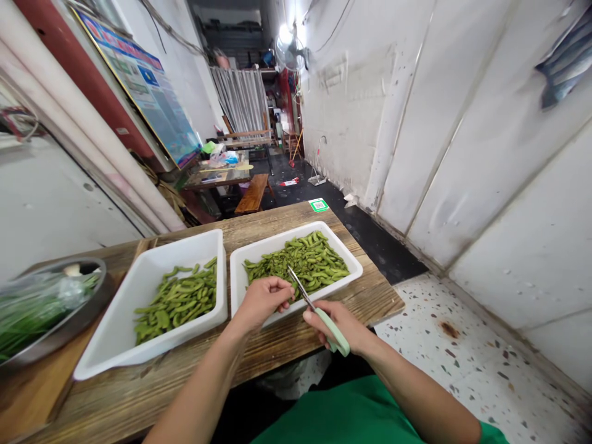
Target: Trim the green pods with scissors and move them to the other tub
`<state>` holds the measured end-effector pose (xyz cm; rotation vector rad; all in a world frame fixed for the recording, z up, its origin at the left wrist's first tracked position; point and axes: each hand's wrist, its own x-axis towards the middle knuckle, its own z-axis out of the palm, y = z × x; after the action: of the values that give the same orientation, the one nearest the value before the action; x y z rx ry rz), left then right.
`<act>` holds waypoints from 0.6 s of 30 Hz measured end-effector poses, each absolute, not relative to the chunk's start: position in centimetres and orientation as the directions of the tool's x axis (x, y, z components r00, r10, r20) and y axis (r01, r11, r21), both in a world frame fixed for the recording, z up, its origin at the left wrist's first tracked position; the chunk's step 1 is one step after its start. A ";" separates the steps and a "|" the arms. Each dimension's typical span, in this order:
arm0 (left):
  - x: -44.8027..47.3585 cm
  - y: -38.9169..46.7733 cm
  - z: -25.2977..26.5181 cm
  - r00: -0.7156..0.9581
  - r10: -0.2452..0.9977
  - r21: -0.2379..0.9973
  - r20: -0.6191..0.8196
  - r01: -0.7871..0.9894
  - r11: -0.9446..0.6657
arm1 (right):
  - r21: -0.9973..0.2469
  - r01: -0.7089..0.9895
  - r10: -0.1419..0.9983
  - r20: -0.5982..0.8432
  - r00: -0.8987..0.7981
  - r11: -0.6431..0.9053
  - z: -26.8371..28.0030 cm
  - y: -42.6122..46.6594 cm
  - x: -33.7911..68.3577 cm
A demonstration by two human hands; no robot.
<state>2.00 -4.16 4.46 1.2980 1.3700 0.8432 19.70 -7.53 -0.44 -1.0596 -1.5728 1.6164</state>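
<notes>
My right hand (341,317) is wrapped round the pale green handles of a pair of scissors (333,330). Their metal blades point away to the upper left, over the near edge of the right tray. Close to the blades, my left hand (264,299) is closed in a pinch, with a bit of a green edamame pod at its fingertips, mostly hidden by the fingers. Under and beyond both hands lies a heap of edamame pods (319,262) in the white right tray (354,269). Left of it, another white tray (139,271) holds a smaller pile of pods (185,302).
The trays stand on a wooden table (277,354). At its left end, a metal basin (99,290) holds leafy greens in clear plastic. A green QR card (319,205) lies at the far edge. Beyond are a bench (253,194), a cluttered table (217,177) and a white wall (351,117) on the right.
</notes>
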 end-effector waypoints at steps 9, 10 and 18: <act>1.7 -3.8 3.8 0.052 0.962 0.944 -0.269 -0.185 0.274 | -0.941 -0.133 0.826 -0.197 -0.527 -0.310 -0.8 -7.7 19.4; 1.8 -3.8 3.6 0.029 0.971 0.951 -0.235 -0.200 0.236 | -0.934 -0.152 0.812 -0.192 -0.552 -0.324 -1.0 -7.7 19.4; 2.6 -4.2 3.0 -0.070 0.973 0.959 -0.218 -0.203 0.200 | -0.941 -0.152 0.817 -0.174 -0.550 -0.303 -1.2 -7.7 18.8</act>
<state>2.63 -4.24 3.04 0.8661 1.2217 1.2037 18.78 -7.70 -1.17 -0.8880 -1.2783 1.9143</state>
